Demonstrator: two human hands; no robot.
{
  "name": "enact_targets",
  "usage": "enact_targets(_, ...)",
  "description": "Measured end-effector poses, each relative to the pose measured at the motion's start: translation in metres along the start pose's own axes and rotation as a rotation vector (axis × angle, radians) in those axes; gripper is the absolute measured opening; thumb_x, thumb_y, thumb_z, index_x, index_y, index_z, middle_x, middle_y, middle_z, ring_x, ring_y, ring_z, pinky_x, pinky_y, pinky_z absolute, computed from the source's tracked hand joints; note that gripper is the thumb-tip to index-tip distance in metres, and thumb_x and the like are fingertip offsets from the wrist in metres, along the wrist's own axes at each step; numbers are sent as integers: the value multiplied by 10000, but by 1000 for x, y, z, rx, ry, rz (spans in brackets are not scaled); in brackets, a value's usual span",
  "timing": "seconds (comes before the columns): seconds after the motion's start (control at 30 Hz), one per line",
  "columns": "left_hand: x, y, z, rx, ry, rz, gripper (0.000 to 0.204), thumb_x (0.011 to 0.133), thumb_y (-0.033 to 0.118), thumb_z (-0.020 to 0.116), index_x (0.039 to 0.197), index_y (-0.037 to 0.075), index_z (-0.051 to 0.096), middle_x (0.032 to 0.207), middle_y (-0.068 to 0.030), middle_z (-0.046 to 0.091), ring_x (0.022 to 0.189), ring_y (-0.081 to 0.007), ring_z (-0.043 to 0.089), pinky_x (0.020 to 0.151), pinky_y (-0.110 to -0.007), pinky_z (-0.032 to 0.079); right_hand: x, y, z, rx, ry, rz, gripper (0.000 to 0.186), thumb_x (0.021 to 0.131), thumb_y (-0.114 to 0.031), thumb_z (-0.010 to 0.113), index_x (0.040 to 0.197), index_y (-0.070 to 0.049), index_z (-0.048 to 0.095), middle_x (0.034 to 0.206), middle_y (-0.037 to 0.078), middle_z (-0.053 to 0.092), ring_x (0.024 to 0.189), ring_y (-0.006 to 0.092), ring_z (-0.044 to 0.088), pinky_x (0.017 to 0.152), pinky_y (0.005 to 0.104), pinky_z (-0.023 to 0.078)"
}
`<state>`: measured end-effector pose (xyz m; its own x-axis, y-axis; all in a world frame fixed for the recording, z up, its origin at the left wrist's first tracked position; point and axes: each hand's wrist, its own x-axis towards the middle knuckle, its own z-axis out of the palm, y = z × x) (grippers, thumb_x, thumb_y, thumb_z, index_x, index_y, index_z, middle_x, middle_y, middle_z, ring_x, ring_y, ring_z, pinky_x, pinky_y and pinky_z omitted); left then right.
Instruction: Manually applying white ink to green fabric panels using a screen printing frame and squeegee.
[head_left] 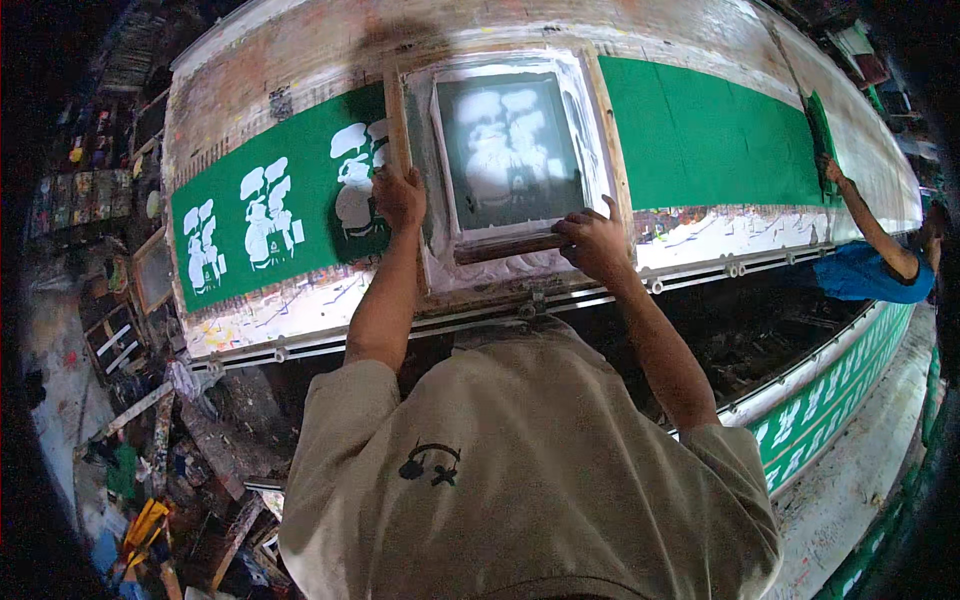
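A wooden-framed printing screen [603, 110] lies flat on green fabric [720, 130] on a long table. Its mesh [510, 150] shows a pale figure design inside white-smeared borders. My left hand [400, 198] is closed on the left side of the frame. At the lower edge of the mesh lies a dark wooden squeegee bar [508, 248]; my right hand [597, 242] is closed on its right end, near the frame's right side. Left of the screen, white prints [268, 215] of the same design stand in a row on the fabric; the closest is partly under my left hand and shadow.
At the far right a co-worker's arm [870, 222] in a blue sleeve reaches to the end of the green fabric. A metal rail [310, 348] with rings edges the table. Another table with printed green fabric [840, 390] stands lower right. Clutter and frames [115, 340] fill the left.
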<state>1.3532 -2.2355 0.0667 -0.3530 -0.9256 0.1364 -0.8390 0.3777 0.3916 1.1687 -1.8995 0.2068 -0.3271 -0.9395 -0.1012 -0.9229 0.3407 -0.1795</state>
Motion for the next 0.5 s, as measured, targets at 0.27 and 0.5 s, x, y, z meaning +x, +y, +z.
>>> enact_targets(0.27, -1, -19, 23, -164, 231, 119, 566, 942, 323, 727, 1350, -23, 542, 1175, -229, 625, 1121, -428, 620, 957, -517, 529, -9, -10, 3, 58, -138, 13, 214, 852, -263, 746, 1062, -224, 734, 1023, 16, 742, 1072, 229, 716, 1172, 658, 310)
enact_targets(0.5, -1, -13, -7, -176, 73, 137, 564, 924, 270, 744, 1386, 19, 540, 1157, -219, 620, 1111, -433, 611, 935, -539, 521, -33, -23, 10, 134, -7, 42, 301, 805, -223, 831, 1101, -220, 779, 1054, -27, 762, 1104, 218, 708, 1209, 660, 270)
